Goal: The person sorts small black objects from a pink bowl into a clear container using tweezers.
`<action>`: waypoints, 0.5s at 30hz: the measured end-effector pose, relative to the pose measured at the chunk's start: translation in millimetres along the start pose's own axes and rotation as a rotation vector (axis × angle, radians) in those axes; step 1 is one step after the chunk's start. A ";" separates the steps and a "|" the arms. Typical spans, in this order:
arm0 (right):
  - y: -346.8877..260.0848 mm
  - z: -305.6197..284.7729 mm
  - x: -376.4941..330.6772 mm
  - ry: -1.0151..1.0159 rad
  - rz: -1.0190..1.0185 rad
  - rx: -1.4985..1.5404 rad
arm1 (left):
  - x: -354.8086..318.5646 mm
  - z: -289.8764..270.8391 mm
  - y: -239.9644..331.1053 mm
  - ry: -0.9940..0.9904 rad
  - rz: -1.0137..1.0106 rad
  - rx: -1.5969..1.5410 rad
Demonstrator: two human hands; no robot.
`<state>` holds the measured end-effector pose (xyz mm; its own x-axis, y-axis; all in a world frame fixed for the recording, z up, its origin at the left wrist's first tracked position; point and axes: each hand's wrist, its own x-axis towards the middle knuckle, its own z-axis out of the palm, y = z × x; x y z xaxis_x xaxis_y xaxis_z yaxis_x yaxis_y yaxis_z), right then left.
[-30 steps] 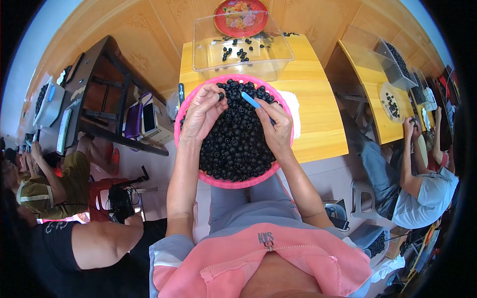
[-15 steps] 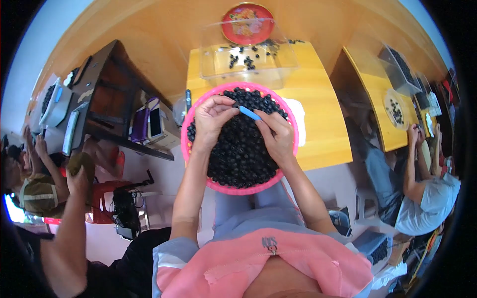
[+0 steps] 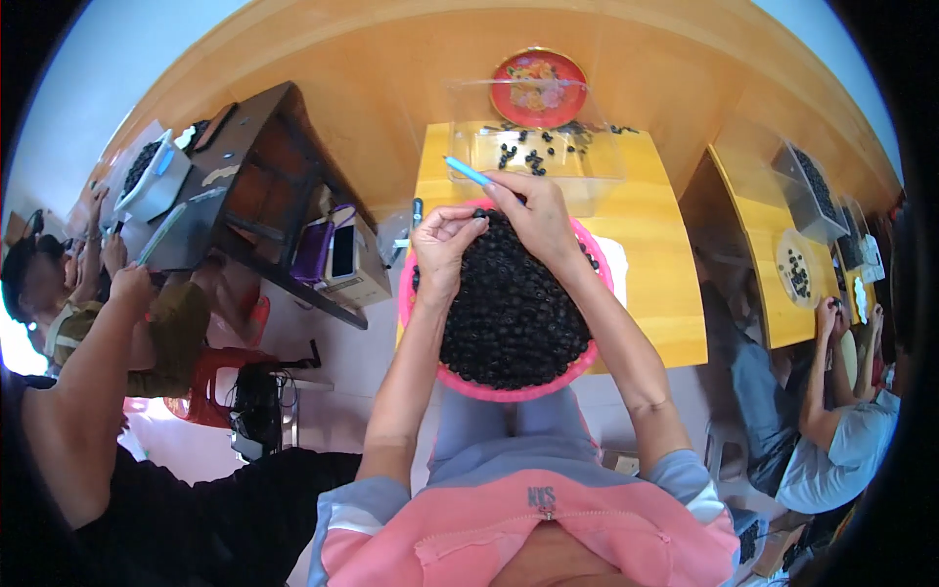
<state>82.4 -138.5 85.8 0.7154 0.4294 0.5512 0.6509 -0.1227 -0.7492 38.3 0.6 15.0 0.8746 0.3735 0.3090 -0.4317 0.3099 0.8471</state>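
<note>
A round pink basket (image 3: 579, 366) on my lap, against the table edge, is heaped with small black balls (image 3: 511, 303). Over its far part, my left hand (image 3: 439, 249) is closed in a pinch, with one black ball (image 3: 480, 212) at its fingertips. My right hand (image 3: 541, 220) grips a slim light-blue pen-like tool (image 3: 468, 170). The tool's thin dark tip points up and left, apart from the ball. My right fingers are close beside my left fingertips, and partly hide the far rim of the basket.
On the yellow table (image 3: 655, 264) stands a clear plastic box (image 3: 597, 196) with scattered black balls; a red floral tray (image 3: 538, 88) leans behind. At left, a dark table (image 3: 256, 147) bears a white tub (image 3: 161, 186); a person in black sits close. People work at another table (image 3: 773, 313) at right.
My right hand has drawn the blue tool up and away from my left fingertips. The whole view has shifted, and the near person at left has moved a hand to the dark table.
</note>
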 end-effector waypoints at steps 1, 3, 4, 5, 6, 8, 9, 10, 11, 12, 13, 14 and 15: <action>5.7 3.9 -1.3 0.022 0.007 -0.011 | -0.5 -4.6 -2.4 0.004 -0.003 0.031; 5.7 5.9 -7.2 0.025 0.006 -0.017 | -4.3 -7.6 -2.7 0.044 0.002 -0.019; 3.3 6.5 -12.6 0.004 0.126 0.072 | -0.9 -8.0 -4.1 0.054 0.012 -0.017; 0.6 6.9 -21.1 -0.017 0.257 0.161 | 0.1 -7.8 -4.3 0.039 0.004 -0.029; 4.3 7.8 -27.1 -0.013 0.318 0.230 | 1.0 -8.3 -2.8 0.021 -0.003 -0.040; 19.4 2.8 -41.4 -0.011 0.387 0.264 | -0.2 -5.6 -3.2 0.037 -0.007 -0.056; 18.8 0.2 -47.4 0.004 0.454 0.305 | -0.3 -5.5 -2.8 0.044 -0.012 -0.076; 21.6 0.6 -51.3 0.029 0.473 0.308 | -0.4 -7.8 -0.9 0.047 -0.032 -0.062; 26.1 0.0 -55.5 0.030 0.476 0.307 | -0.1 -7.6 -0.6 0.046 -0.035 -0.063; 31.1 -0.1 -59.8 0.064 0.440 0.253 | 0.0 -7.6 -0.2 0.046 -0.022 -0.051; 33.3 -0.7 -63.5 0.099 0.404 0.200 | -0.3 -7.7 0.3 0.044 -0.009 -0.038; 29.3 -0.6 -64.6 0.128 0.385 0.148 | -0.8 -8.6 0.4 0.049 -0.016 -0.022; 30.8 -1.5 -65.7 0.134 0.389 0.151 | -0.7 -8.4 -1.4 0.044 -0.021 -0.019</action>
<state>55.9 -171.8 27.1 0.9332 0.2557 0.2526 0.2891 -0.1163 -0.9502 36.5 7.3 10.0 0.8731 0.4047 0.2717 -0.4179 0.3344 0.8447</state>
